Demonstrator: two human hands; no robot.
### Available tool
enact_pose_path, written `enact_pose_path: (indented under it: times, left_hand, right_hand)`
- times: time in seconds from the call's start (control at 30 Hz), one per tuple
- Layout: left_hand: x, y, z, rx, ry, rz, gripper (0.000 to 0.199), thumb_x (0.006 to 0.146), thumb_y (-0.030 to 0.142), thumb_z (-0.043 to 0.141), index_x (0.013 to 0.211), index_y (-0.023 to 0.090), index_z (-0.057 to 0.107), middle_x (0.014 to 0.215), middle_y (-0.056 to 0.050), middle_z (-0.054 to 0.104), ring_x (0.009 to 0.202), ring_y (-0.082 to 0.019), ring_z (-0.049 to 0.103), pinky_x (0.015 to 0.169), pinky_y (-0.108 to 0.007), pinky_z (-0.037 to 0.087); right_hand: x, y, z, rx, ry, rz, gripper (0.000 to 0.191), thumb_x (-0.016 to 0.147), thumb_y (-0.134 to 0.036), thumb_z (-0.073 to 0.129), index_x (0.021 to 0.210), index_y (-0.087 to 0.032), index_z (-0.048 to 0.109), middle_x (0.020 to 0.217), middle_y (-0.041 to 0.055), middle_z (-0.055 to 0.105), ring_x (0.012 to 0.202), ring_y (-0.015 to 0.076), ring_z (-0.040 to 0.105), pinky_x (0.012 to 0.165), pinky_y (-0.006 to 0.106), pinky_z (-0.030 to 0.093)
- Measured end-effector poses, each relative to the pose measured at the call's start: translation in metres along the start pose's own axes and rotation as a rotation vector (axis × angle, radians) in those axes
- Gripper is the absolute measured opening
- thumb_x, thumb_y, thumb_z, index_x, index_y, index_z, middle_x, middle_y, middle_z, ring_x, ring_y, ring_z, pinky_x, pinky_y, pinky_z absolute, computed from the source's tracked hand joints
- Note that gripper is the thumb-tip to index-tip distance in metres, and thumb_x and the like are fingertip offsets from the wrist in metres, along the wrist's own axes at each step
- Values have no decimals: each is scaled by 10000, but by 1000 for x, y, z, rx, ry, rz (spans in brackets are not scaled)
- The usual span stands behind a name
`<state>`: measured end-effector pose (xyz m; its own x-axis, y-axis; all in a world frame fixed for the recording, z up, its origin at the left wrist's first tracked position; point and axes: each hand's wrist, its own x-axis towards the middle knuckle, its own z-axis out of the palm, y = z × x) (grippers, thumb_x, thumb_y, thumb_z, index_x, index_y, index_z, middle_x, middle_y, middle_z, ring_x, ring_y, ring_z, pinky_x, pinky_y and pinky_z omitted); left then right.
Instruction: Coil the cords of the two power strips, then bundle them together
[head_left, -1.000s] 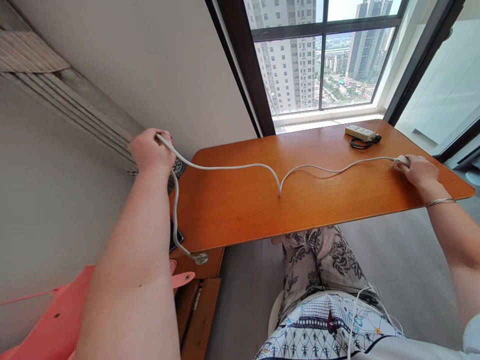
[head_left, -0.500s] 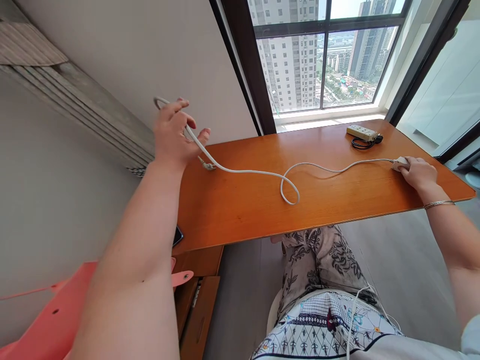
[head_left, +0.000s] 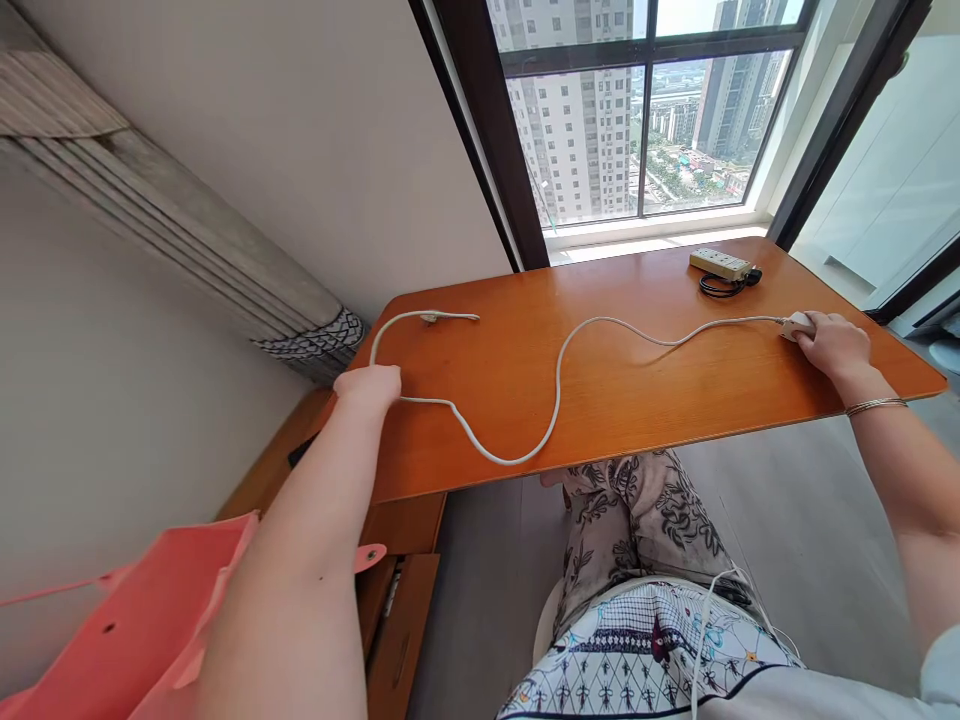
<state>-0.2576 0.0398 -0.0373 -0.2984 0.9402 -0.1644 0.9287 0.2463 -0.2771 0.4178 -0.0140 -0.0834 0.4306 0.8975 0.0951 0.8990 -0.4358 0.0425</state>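
Note:
A white cable [head_left: 556, 385] snakes across the orange-brown wooden desktop [head_left: 660, 400]. My left hand [head_left: 369, 385] is at the desk's left side, its fingers closed round the cable. Beyond that hand, the cable bends back over the desk, passing by a small pale piece [head_left: 430, 318] too small to make out. At the right end, my right hand [head_left: 834, 343] rests on the desk. It grips a white block [head_left: 798, 325] at the cable's end, partly hidden by my fingers; whether it is a plug or a socket I cannot tell.
A beige power strip [head_left: 720, 264] with a coiled black cord [head_left: 721, 287] lies at the far right of the desk, near the window [head_left: 645, 130]. A pink bag [head_left: 165, 600] hangs low on the left. A curtain [head_left: 225, 240] falls beside the desk's left end.
My left hand has come down from above the far left of the desk to its surface, bringing the cable along. The loop in the cable's middle has opened into a wide curve. My right hand stays put.

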Motion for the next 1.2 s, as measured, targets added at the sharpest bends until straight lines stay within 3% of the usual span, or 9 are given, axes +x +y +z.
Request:
enact_pose_path:
  times: [0.1, 0.2, 0.33, 0.43, 0.53, 0.67, 0.8, 0.97, 1.2]
  left_hand:
    - [-4, 21, -9, -18, -3, -20, 377, 829, 168, 520, 1126, 55, 722, 1286, -294, 684, 1218, -423, 646, 908, -519, 515]
    - [-16, 57, -13, -128, 71, 148, 480, 973, 417, 380, 1312, 199, 640, 1376, -148, 676, 1275, -338, 624, 972, -457, 513]
    - [-56, 112, -9, -417, -30, 515, 659, 895, 630, 471, 1397, 210, 542, 1321, -116, 702, 1195, -282, 671, 985, -364, 513]
    - [-95, 140, -3, -265, -112, 616, 818, 743, 684, 650, 1395, 205, 522, 1379, -173, 654, 1225, -359, 648, 952, -408, 523]
    - [-120, 150, 1, -122, -112, 670, 605, 739, 516, 710, 1246, 214, 578, 1295, -176, 688, 1138, -371, 680, 859, -419, 537]
    - [-121, 146, 2, -69, -192, 659, 311, 784, 284, 617, 1086, 219, 582, 1122, -139, 744, 1024, -319, 713, 762, -382, 531]
    - [-98, 128, 3, 15, -156, 571, 258, 790, 230, 585, 1047, 209, 582, 1124, -147, 737, 1036, -327, 707, 770, -384, 533]
    - [-54, 84, 7, 3, -46, 303, 218, 814, 86, 499, 962, 185, 625, 1145, -173, 725, 1085, -350, 694, 817, -428, 531]
    - [-30, 55, 15, -12, -114, 254, 188, 714, 47, 593, 814, 188, 664, 1095, -130, 745, 1066, -306, 685, 832, -414, 537]
  right_hand:
    - [1, 1, 2, -6, 9, -6, 558, 1018, -457, 357, 1472, -164, 498, 1447, 199, 573, 1279, 344, 570, 907, 412, 448]
    - [0, 2, 3, -23, 17, -10, 566, 1013, -447, 352, 1486, -166, 483, 1446, 194, 572, 1284, 339, 569, 904, 414, 447]
    - [-1, 2, 2, -57, 17, -24, 576, 990, -413, 385, 1493, -147, 472, 1437, 206, 573, 1276, 342, 566, 901, 416, 440]
    - [-1, 4, 2, -60, 20, -50, 592, 974, -392, 401, 1504, -133, 461, 1442, 225, 562, 1259, 354, 560, 893, 428, 432]
    - [0, 6, 0, -49, 28, -78, 583, 970, -360, 386, 1501, -132, 467, 1441, 232, 558, 1240, 360, 555, 883, 442, 426]
    - [1, 8, 1, -41, 59, -91, 550, 980, -338, 351, 1466, -126, 500, 1441, 227, 560, 1223, 348, 560, 887, 436, 402]
    - [3, 13, 7, -23, 149, -86, 510, 1001, -344, 339, 1415, -115, 532, 1418, 226, 579, 1231, 330, 559, 929, 427, 360]
    - [6, 24, 15, -29, 246, -90, 444, 1020, -249, 295, 1336, -119, 578, 1351, 236, 622, 1224, 312, 565, 941, 424, 334]
    - [10, 14, 16, -47, 201, -153, 529, 1038, -230, 171, 1314, -130, 610, 1358, 251, 611, 1200, 342, 549, 881, 426, 378]
